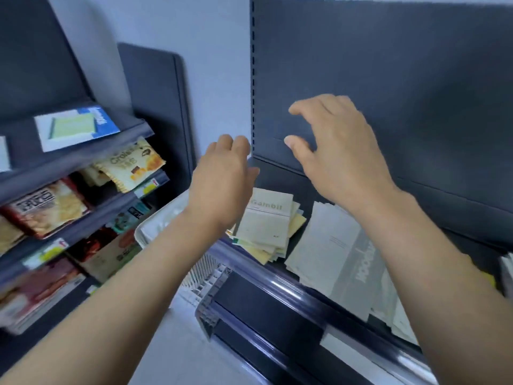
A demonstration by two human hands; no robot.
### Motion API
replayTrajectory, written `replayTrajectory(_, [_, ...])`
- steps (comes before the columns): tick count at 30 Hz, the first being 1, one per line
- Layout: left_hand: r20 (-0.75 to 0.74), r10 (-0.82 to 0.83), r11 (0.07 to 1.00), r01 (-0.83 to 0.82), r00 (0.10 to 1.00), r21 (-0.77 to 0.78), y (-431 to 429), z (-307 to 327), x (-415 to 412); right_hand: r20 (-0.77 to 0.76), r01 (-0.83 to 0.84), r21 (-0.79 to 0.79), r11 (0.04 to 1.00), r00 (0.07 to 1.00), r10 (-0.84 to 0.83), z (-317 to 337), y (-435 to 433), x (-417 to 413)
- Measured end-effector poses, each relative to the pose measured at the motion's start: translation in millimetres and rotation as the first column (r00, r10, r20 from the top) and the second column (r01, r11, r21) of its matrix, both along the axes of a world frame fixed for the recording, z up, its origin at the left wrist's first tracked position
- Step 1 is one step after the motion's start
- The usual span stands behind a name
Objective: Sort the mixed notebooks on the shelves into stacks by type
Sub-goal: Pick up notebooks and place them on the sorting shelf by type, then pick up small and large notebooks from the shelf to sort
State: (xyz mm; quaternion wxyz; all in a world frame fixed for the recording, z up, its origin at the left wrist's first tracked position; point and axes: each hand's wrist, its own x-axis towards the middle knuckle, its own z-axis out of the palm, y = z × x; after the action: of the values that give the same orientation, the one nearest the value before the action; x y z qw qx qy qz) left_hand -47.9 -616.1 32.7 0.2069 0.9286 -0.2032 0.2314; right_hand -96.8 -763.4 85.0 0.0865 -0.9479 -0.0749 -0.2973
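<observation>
Hovering empty: left hand point(222, 184) loosely curled, right hand point(336, 151) spread, above notebook stacks point(266, 223) at 6 o'clock, clear of shelf point(277, 284) edge.

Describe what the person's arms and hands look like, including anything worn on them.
Both forearms are bare up to the frame edge, with no sleeves in view. The left hand and the right hand wear no gloves, and no rings, watch or bracelets show. The picture is slightly blurred, so fine marks cannot be told.

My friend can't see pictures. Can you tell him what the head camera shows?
Two empty hands, left hand and right hand, reach over a dark shelf holding a messy Gambit notebook pile beside a pale notebook pile. Snack packets fill racks at left.
</observation>
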Motion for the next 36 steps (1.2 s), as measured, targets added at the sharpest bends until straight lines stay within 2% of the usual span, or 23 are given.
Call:
replayTrajectory(3, [0.144, 0.138, 0.990, -0.138, 0.980, -0.011, 44, 23, 1, 0.093, -0.167, -0.002, 0.986, 0.982, 0.166, 7, 35, 28])
replayTrajectory(7, [0.241, 0.344, 0.934, -0.356, 0.908, 0.010, 101, 35, -8, 0.173, -0.354, 0.015, 0.935, 0.922, 0.346, 7, 85, 59])
replayTrajectory(12, [0.255, 0.522, 0.842, -0.540, 0.814, 0.000, 167, 34, -18, 0.184, -0.514, -0.020, 0.858, 0.841, 0.508, 6, 154, 86])
replayTrajectory(15, [0.214, 0.615, 0.778, -0.628, 0.759, -0.006, 205, 29, -15, 0.175, -0.560, -0.034, 0.828, 0.812, 0.556, 4, 196, 101])
replayTrajectory(19, [0.147, 0.679, 0.730, -0.682, 0.720, -0.031, 263, 20, -3, 0.177, -0.588, -0.049, 0.807, 0.790, 0.587, 0, 256, 120])
replayTrajectory(29, [0.047, 0.721, 0.692, -0.722, 0.691, -0.015, 424, 13, 29, 0.103, -0.629, -0.005, 0.777, 0.773, 0.626, -6, 422, 156])
replayTrajectory(36, [0.001, 0.816, 0.578, -0.815, 0.578, -0.039, 510, 0, 23, 0.017, -0.719, -0.027, 0.695, 0.695, 0.719, -12, 517, 170])
